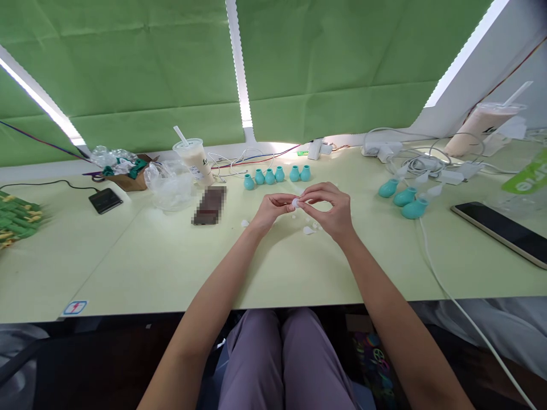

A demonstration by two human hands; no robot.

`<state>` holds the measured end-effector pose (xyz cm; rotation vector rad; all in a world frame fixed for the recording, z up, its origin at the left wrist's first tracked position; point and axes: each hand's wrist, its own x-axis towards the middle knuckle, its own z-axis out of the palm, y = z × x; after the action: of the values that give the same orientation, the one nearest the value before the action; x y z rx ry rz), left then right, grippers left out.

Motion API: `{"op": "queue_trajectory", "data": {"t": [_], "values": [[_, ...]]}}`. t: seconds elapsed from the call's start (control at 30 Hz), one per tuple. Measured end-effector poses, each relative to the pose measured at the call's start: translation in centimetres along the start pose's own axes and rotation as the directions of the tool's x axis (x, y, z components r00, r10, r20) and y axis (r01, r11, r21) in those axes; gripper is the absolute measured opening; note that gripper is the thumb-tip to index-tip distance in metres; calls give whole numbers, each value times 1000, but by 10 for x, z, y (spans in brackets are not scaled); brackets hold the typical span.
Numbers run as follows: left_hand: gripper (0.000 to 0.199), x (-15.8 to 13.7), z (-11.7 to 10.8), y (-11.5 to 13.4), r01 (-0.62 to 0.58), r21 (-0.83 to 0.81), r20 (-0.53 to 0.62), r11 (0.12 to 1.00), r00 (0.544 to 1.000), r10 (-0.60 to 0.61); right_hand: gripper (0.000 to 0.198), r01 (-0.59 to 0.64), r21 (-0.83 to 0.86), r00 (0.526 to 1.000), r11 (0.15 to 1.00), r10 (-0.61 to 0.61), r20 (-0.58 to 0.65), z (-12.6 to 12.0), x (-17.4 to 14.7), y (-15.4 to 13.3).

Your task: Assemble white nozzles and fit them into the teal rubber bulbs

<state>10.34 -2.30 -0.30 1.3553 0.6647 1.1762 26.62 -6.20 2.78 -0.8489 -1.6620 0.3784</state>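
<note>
Above the middle of the pale green table [290, 267], my left hand [273, 209] and my right hand [331, 208] meet, their fingertips pinching a small white piece [295, 203] between them. Its exact kind is too small to make out. On the table under my hands lie a white petal-shaped piece [308, 230], another white piece [245, 223] and several tiny white bits. Behind them stands a row of small turquoise vases [269, 176] with open tops. Over on the right, turquoise vases [404, 197] lie tilted, with white pointed pieces [435, 191] at their necks.
Left are a pixelated dark phone [209, 205], a drink cup [194, 162], a plastic bag [170, 183], a cardboard box [130, 180] and a black device [105, 200]. Right are a phone [504, 230], tangled white cables [427, 162], another cup [482, 128] and a cord [444, 287] crossing the front edge.
</note>
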Motion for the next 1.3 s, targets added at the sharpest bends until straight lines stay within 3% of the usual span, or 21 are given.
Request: {"op": "queue_trajectory", "data": {"t": [0.17,0.3,0.63,0.9,1.3], "values": [[31,0,-2,-1,16,11,-30,1000,999,-16,18,-143,130,989,981,135,65,2,2,5],[34,0,-3,-5,31,34,-58,999,998,-29,23,-303,183,951,935,282,129,2,2,18],[34,2,-1,-13,21,56,-111,998,994,-15,25,-517,359,855,777,454,249,4,1,26],[26,-1,1,-13,-26,212,-151,977,987,59,27,-615,377,788,692,536,303,6,0,31],[25,-1,0,-7,-95,377,-139,921,978,158,32,-662,441,746,607,588,312,7,0,27]]}}
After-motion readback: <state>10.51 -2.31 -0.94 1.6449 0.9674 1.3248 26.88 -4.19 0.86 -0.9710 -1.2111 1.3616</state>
